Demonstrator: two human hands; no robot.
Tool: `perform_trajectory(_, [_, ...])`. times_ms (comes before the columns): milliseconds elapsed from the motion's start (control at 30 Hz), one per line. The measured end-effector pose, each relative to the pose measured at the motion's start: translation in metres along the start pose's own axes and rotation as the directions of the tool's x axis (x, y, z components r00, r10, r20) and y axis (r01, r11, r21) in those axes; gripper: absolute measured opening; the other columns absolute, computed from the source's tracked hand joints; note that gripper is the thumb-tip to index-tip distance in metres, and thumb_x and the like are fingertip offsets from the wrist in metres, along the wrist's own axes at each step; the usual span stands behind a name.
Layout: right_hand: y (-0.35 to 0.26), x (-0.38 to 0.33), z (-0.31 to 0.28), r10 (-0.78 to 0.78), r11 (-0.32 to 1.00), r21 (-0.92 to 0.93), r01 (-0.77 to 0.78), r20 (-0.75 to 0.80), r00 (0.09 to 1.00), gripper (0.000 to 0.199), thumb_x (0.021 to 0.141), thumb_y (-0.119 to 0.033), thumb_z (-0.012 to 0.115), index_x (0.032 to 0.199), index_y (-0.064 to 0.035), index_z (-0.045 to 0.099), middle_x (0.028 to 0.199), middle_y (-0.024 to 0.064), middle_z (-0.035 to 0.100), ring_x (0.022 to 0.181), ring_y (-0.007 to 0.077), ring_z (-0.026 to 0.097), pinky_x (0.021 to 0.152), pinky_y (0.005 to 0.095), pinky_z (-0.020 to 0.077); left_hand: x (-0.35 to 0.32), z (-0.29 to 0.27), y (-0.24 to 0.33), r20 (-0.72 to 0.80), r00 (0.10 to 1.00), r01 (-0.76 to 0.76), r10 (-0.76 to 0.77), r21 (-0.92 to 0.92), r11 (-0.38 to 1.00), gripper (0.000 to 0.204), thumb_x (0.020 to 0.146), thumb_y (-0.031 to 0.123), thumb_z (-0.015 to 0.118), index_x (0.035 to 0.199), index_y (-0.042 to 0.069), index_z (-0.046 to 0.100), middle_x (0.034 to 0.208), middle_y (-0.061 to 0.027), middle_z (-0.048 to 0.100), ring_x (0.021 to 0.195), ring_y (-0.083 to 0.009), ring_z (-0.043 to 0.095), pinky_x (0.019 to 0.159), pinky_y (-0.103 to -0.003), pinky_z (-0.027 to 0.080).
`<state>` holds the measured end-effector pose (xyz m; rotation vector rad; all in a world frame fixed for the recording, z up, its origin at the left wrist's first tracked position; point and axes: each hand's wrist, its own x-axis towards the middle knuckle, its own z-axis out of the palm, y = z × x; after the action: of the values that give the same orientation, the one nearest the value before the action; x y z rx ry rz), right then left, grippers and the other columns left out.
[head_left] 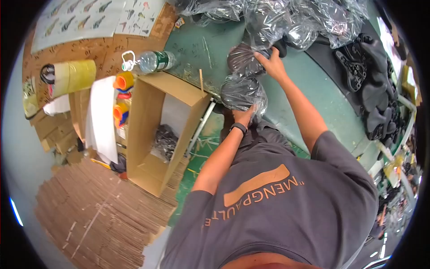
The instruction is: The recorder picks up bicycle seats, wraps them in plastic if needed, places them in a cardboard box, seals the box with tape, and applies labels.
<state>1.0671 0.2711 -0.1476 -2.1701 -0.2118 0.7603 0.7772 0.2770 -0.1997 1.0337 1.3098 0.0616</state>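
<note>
Two black bicycle saddles in clear plastic bags lie end to end at the near edge of the green table. My left hand [244, 117] grips the nearer bagged saddle [242, 92] from below, its fingers partly hidden by the film. On the right side of the farther bagged saddle [244, 58], my right hand [272, 65] is closed, with thumb and fingers bent round its edge. A dark rounded piece shows just beyond the right fingertips, partly covered by plastic.
More bagged saddles [300, 22] are heaped at the far side of the green table [309, 80]. Unwrapped black saddles [374, 85] line the right. An open cardboard box [145, 130] with one bagged dark item stands at left, near a plastic bottle [154, 62], tape dispensers [122, 112] and stacked flat cardboard [103, 206].
</note>
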Motion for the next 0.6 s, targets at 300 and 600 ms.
perform_trajectory(300, [0.001, -0.074, -0.018, 0.238, 0.97, -0.092, -0.227, 0.147, 0.96, 0.099, 0.096, -0.07, 0.061, 0.149, 0.0087, 0.038, 0.118, 0.0411, 0.067, 0.113, 0.0492, 0.069, 0.1, 0.0512, 0.0515, -0.075, -0.1, 0.063, 0.406, 0.841, 0.438, -0.358, -0.124, 0.89, 0.061, 0.086, 0.018, 0.084, 0.139, -0.003, 0.063, 0.131, -0.0115, 0.072, 0.115, -0.0224, 0.069, 0.102, -0.037, 0.054])
perform_trajectory(600, [-0.064, -0.088, -0.013, -0.368, -0.025, -0.48, 0.877, 0.82, 0.438, 0.103, 0.082, 0.003, 0.067, 0.171, -0.0175, 0.019, 0.169, 0.0199, 0.034, 0.158, 0.038, 0.031, 0.13, 0.0496, 0.0252, -0.251, -0.259, 0.204, 0.353, 0.934, -0.021, 0.061, -0.115, 0.993, 0.089, 0.069, 0.014, 0.095, 0.144, -0.005, 0.053, 0.132, -0.0121, 0.068, 0.123, -0.0248, 0.064, 0.106, -0.041, 0.051])
